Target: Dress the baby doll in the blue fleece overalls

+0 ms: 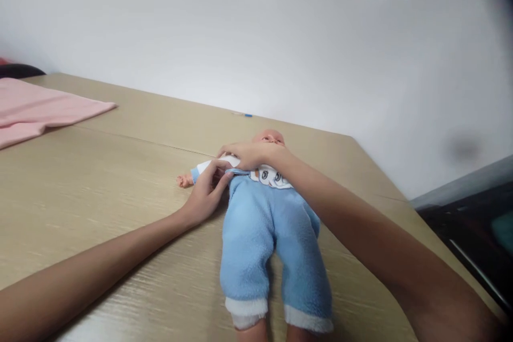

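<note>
A baby doll lies on its back on the table, its legs toward me. It wears fuzzy blue overalls with white cuffs and a cartoon face on the bib, over a white top with a blue cuff. At the doll's side, my left hand pinches the upper edge of the blue overalls between thumb and fingers. Across the chest reaches my right hand, its fingers bent over the shoulder and sleeve. What those fingertips grip is hidden. My right forearm covers the doll's other arm.
A pink cloth is spread at the far left of the wooden table. Beyond the doll's head lies a small pen-like item with a blue end. A white wall rises behind the table. Dark furniture stands at the right.
</note>
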Motion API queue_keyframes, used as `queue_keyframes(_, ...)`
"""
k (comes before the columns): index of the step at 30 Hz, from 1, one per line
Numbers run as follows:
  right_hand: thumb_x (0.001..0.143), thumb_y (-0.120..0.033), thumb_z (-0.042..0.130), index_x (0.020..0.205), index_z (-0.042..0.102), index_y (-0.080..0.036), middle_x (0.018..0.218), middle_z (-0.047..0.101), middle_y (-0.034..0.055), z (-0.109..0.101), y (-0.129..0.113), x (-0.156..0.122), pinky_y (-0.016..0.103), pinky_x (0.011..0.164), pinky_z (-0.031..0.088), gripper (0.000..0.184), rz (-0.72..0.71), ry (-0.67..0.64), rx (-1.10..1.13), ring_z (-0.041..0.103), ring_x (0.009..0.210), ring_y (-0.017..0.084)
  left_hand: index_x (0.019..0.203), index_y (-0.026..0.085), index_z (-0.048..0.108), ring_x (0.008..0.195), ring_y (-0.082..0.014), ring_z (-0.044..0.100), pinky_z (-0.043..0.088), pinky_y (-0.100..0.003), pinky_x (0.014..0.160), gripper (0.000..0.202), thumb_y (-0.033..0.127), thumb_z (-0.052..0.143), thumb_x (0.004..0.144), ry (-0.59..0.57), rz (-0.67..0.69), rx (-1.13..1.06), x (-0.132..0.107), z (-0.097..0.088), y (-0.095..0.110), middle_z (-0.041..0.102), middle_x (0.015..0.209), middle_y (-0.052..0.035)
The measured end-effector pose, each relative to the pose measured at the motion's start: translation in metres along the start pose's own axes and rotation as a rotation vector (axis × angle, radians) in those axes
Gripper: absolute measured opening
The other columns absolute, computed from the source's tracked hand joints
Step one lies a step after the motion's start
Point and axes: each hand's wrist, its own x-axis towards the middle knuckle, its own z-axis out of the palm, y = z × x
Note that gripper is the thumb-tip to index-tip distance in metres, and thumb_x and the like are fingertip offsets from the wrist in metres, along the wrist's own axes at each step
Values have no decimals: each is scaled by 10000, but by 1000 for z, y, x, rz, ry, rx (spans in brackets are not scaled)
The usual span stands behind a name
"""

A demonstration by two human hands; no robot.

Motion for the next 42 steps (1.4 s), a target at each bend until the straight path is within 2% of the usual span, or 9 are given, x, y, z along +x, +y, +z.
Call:
queue_keyframes(6, 783, -21, 781, 960, 747, -166, 893, 746, -11, 11, -2, 6, 274, 749, 427, 231, -60, 38, 48, 608, 794, 166, 1184, 224, 614, 853, -179, 535, 449, -314, 806, 221, 423, 556, 1110, 12, 56, 42, 1, 0, 1, 586, 946, -15)
queue_keyframes(10, 868, -128, 675, 1103, 655, -203, 917, 704, -6, 9, 0, -12, 290, 736, 427, 247, -13, 228, 151, 585, 791, 191, 1124, 220, 618, 883, -191, 563, 472, -341, 827, 159, 362, 547, 1113, 10, 220, 94, -3, -2, 3, 609, 975, -41)
queue_keyframes(14, 823, -133, 536, 1175, 591, -244, 1083, 715, 9, 7, 13, -31, 289, 880, 506, 373, -36, 322, 341, 642, 986, 204, 1155, 255, 629, 1080, -231, 593, 489, -407, 980, 91, 235, 621, 1067, 130, 472, 243, -11, -3, 3, 624, 1120, -71)
queue_keyframes(18, 756, -145, 582, 1133, 625, -253, 1265, 721, 35, 10, 14, -46, 362, 1077, 505, 394, -100, 353, 551, 671, 1175, 220, 1172, 290, 595, 1295, -277, 544, 473, -509, 1121, 107, 254, 584, 1072, 232, 556, 207, -14, 1, 0, 530, 1351, -103)
queue_keyframes(23, 976, -333, 628, 1244, 684, -234, 1402, 675, 91, 6, -12, -81, 422, 1115, 485, 291, 25, 440, 417, 643, 1266, 250, 1173, 293, 502, 1061, -238, 614, 517, -449, 996, 88, 362, 487, 1121, 263, 378, 7, -10, 10, -2, 601, 1088, -57)
queue_keyframes(27, 1082, -517, 532, 1057, 726, -217, 1075, 735, 55, 0, -35, -118, 372, 939, 498, 358, 66, 378, 293, 661, 1027, 242, 1164, 276, 512, 1194, -248, 585, 486, -451, 1083, 168, 436, 480, 1122, 300, 235, -1, -9, 17, 4, 567, 1223, -87)
queue_keyframes(30, 1030, -503, 651, 963, 707, -225, 967, 714, 20, 3, -42, -134, 341, 859, 464, 292, 48, 241, 300, 640, 933, 228, 1213, 279, 505, 1311, -251, 541, 469, -446, 1121, 199, 455, 466, 1128, 270, 168, -16, -10, 21, 9, 540, 1344, -102)
queue_keyframes(36, 972, -606, 705, 986, 506, -271, 933, 593, -4, 23, -29, -120, 318, 798, 470, 390, 70, 534, 640, 585, 874, 204, 1258, 273, 453, 1323, -225, 558, 458, -427, 1144, 279, 520, 460, 1128, 208, 35, -71, -9, 21, 10, 499, 1473, -109)
queue_keyframes(42, 875, -680, 808, 929, 457, -275, 851, 539, -34, 30, -21, -101, 302, 735, 467, 538, 40, 560, 839, 571, 797, 181, 1192, 273, 438, 1164, -197, 624, 494, -342, 1029, 292, 557, 454, 1125, 190, -76, -116, 2, 13, 12, 621, 1247, -53)
